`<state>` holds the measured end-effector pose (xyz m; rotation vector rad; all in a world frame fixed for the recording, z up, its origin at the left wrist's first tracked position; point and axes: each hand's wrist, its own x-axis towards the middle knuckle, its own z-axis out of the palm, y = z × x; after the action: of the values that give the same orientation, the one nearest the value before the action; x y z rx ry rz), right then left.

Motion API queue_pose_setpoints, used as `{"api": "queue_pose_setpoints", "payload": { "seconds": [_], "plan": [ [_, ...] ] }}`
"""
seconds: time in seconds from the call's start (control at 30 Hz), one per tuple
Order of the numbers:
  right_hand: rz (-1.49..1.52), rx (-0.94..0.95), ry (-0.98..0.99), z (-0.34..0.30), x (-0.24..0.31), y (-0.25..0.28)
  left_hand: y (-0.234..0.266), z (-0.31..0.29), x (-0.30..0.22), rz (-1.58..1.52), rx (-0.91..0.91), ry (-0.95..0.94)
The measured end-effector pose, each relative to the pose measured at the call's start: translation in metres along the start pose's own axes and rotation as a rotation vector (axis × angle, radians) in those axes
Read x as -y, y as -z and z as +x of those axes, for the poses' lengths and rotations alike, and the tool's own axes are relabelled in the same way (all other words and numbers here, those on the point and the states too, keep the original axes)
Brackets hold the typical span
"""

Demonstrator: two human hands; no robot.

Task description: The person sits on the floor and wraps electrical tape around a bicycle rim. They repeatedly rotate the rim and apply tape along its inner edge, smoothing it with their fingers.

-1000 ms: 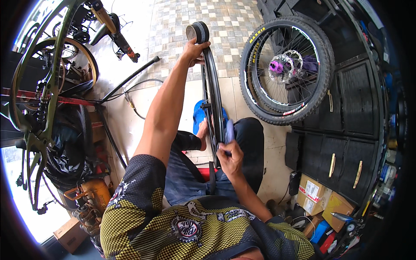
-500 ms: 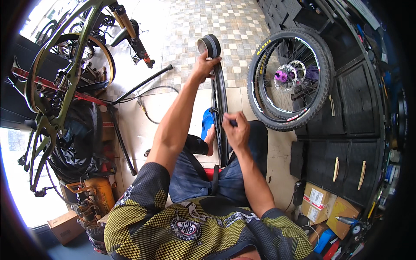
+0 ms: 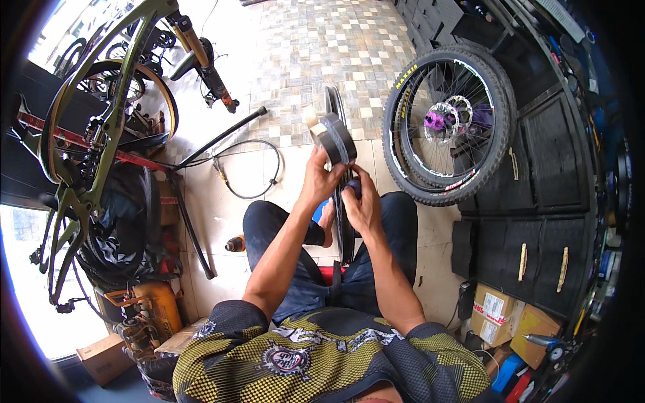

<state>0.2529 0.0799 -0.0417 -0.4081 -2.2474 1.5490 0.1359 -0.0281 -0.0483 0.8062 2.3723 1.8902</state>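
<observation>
A bicycle wheel rim (image 3: 344,232), dark and seen edge-on, stands upright between my knees. My left hand (image 3: 318,180) is closed around a wide roll of dark tape (image 3: 341,139), held just above the rim; a pale loose piece (image 3: 311,119) sticks out at the roll's far side. Close beside it, my right hand (image 3: 363,209) has its fingers bent around a small dark-blue object (image 3: 353,185), whose kind I cannot make out. The right fingertips come up near the underside of the tape roll, and whether they touch it is hidden.
Two knobby-tyred wheels (image 3: 500,121) stand at the right, before black cabinets (image 3: 547,161). To the left are a green bike frame (image 3: 121,101) on a stand, a black stand leg (image 3: 222,138), a looped hose (image 3: 277,164) and an orange-brown bottle-like thing (image 3: 235,244) on the floor.
My left hand has drawn the tape roll nearer to me, off the rim's far end. My right hand has moved slightly, and the two hands are now close together. My left knee has shifted outward.
</observation>
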Motion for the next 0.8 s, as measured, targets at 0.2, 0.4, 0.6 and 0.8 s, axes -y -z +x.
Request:
{"api": "queue_pose_setpoints", "payload": {
  "seconds": [0.2,0.4,0.6,0.8],
  "plan": [
    [0.022,0.190,-0.204,-0.013,0.022,0.011,0.033,-0.004,-0.054,0.102,0.162,0.025],
    [-0.012,0.163,-0.150,-0.019,0.001,-0.001,0.053,0.037,-0.081,-0.591,0.161,0.409],
    [0.006,0.182,-0.180,-0.024,-0.011,-0.005,0.067,0.103,-0.080,-0.594,0.196,0.471],
    [-0.031,0.162,-0.178,-0.027,-0.022,-0.003,0.076,0.192,-0.071,-0.809,0.248,0.360]
  ]
}}
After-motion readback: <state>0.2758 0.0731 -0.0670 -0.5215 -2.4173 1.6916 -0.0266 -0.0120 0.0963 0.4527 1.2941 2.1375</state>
